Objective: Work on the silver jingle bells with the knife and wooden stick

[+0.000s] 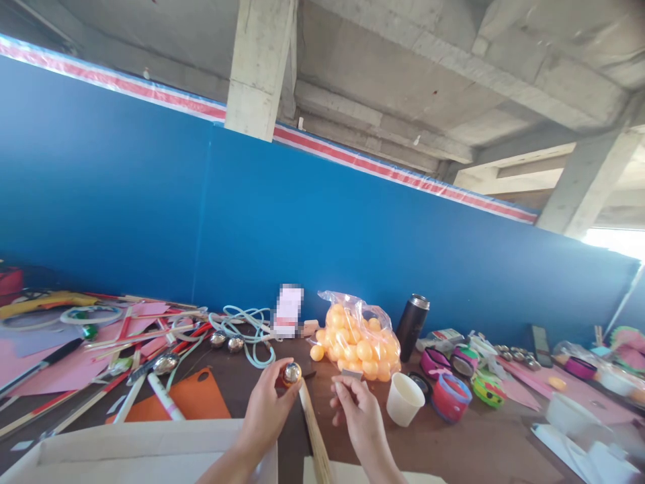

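My left hand (269, 403) is closed around a shiny silver ball (292, 374), pinched between thumb and fingers, with an orange tint showing at its rim. My right hand (355, 410) is pinched shut on a small greyish flat piece (351, 374), whose kind I cannot make out. Between the two hands a bundle of thin pale sticks (316, 433) lies on the brown table (363, 440). Just beyond my right hand sits a clear plastic bag of orange balls (360, 343). A white paper cup (404, 400) stands to the right of that hand.
A black bottle (413, 321) stands behind the cup. Light-blue cord (246, 326), more silver balls (235, 344) and an orange sheet (201, 396) lie left. Colourful straps (451, 396) crowd the right. White board (151, 450) covers the near left, and a blue partition (312, 222) rises behind.
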A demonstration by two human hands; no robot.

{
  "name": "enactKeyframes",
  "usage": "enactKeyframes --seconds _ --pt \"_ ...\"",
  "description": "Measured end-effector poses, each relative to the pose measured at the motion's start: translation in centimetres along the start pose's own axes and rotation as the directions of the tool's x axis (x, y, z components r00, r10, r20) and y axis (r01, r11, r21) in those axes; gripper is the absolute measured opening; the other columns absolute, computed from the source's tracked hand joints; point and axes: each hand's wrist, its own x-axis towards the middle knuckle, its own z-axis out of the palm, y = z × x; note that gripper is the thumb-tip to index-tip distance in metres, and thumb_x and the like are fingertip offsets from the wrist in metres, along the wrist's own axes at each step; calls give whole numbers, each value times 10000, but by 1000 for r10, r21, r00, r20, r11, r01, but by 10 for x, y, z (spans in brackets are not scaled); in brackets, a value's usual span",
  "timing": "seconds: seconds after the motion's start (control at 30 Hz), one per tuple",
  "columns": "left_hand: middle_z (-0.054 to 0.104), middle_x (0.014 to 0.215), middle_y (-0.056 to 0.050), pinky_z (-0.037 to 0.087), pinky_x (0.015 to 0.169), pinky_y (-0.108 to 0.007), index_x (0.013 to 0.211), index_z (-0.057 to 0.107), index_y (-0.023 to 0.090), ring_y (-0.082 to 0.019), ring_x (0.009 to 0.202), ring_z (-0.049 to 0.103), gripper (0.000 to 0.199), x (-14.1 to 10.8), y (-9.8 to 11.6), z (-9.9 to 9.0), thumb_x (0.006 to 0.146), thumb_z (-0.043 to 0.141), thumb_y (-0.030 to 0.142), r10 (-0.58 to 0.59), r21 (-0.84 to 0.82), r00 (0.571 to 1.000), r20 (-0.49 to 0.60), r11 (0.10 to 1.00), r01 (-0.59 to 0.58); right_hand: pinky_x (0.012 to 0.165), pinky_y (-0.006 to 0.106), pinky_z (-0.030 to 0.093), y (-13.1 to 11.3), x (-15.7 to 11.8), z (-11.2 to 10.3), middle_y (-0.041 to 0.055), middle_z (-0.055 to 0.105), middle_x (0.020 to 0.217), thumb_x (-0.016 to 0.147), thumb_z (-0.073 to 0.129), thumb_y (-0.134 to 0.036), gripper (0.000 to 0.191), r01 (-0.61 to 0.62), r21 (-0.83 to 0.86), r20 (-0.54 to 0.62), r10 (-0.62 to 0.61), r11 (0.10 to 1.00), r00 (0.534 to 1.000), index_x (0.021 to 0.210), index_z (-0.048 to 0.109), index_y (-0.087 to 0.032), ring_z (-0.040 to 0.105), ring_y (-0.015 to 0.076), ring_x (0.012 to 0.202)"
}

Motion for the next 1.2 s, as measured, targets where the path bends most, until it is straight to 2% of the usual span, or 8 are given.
enactKeyframes --seconds 0.1,0.23,0.37,0.5,0.7,0.87,1.2 --pt "610 1049 -59 501 760 -301 1102 528 202 -179 872 604 427 -3 5 2 722 546 398 -14 -62 997 74 998 19 344 207 431 -7 -4 3 8 593 619 673 611 -607 454 -12 51 35 10 999 999 773 618 -164 538 122 457" --pt "627 967 -44 502 697 -275 1105 523 185 -156 787 597 438 -6 11 2 706 574 359 -44 -146 978 206 986 76 345 183 371 -16 -10 4 -50 513 502 756 584 -531 366 -18 78 89 11 997 996 755 589 -164 442 68 351" --pt "629 991 -54 490 708 -263 1114 531 176 -154 813 589 457 -9 13 3 692 603 336 -24 -217 956 293 972 91 395 175 370 -23 -14 5 -59 530 536 788 601 -438 267 -39 139 150 18 990 989 794 571 -173 457 60 383" --pt "625 1064 -77 479 763 -259 1111 548 172 -163 882 588 470 -12 13 5 678 633 330 -12 -241 939 342 965 101 408 179 378 -27 -16 7 -50 550 556 751 651 -414 261 -112 240 232 55 964 971 777 584 -163 462 59 400" --pt "632 1054 -67 483 801 -279 1116 538 180 -173 913 598 492 -11 10 7 668 649 349 -17 -263 927 374 957 123 401 186 385 -31 -18 10 -32 570 538 701 681 -445 320 -189 226 300 116 955 947 781 633 -139 471 66 396" --pt "640 1045 -65 482 819 -288 1108 543 173 -176 909 604 489 -10 7 8 654 653 318 -39 -250 923 382 958 144 377 169 337 -30 -19 12 -54 546 482 655 703 -474 343 -229 186 307 165 956 937 736 613 -153 435 51 369" --pt "653 1018 -65 482 780 -274 1097 582 189 -180 869 609 470 -9 1 8 649 642 316 -22 -97 936 352 994 59 368 163 342 -18 -15 11 -63 519 497 633 710 -501 375 -291 193 317 221 937 923 744 614 -155 412 45 383"
